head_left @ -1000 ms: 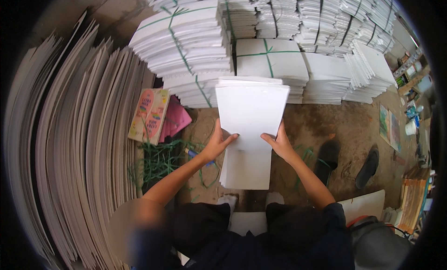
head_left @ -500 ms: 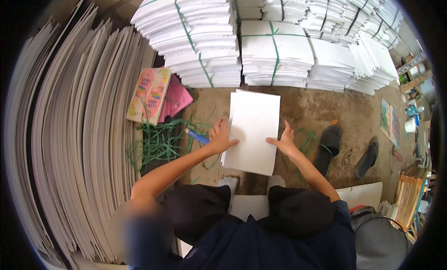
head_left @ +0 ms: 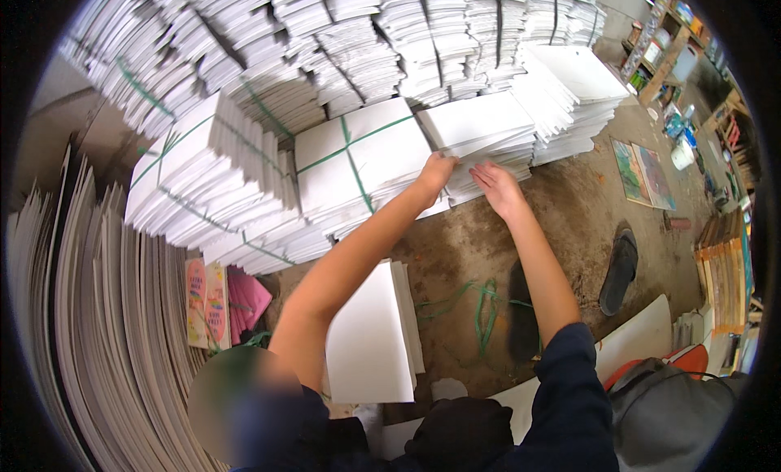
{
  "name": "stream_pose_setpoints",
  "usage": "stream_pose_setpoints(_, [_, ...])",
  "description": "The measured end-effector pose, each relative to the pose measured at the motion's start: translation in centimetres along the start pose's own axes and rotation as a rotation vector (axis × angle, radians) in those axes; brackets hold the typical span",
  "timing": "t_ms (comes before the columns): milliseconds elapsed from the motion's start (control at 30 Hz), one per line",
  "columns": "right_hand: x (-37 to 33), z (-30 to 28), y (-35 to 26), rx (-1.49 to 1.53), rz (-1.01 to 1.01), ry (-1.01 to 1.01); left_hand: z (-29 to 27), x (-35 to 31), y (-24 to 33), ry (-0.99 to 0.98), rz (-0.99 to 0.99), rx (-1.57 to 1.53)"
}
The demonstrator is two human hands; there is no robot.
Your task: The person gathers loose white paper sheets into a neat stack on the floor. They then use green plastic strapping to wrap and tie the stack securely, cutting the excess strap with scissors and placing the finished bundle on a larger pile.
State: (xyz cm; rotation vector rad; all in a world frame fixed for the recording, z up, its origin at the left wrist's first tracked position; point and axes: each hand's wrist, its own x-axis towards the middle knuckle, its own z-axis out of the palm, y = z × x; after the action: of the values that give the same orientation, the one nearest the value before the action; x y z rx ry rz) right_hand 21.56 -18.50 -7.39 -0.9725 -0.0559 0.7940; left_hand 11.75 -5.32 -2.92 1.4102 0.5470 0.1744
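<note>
An untied stack of white sheets [head_left: 480, 118] stands in the back row, and both my arms reach forward to its near side. My left hand [head_left: 438, 179] is closed at the stack's near left edge, fingers curled on some sheets. Close beside it, my right hand [head_left: 499, 189] has its fingers stretched out against the same edge, gripping nothing that I can see. In front of my legs stands a smaller pile of white sheets [head_left: 370, 342], with neither hand on it.
Stacks tied with green strap [head_left: 366, 151] stand left of the untied one, with more bundles [head_left: 407, 45] behind. Tall grey sheets [head_left: 122, 326] line my left side. A dark slipper [head_left: 620, 269] and green strapping [head_left: 486, 317] lie on the floor. A grey bag [head_left: 675, 415] is at lower right.
Both hands have left the small pile on the floor and moved forward to the untied stack. The view has turned toward the back right.
</note>
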Motion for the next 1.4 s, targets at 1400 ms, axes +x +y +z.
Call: stream_pose_setpoints(1400, [-21.1,11.9,8.1,-0.779,-0.395,-0.653,-11.9,-29.1,-1.6,0.257,0.43,0.238])
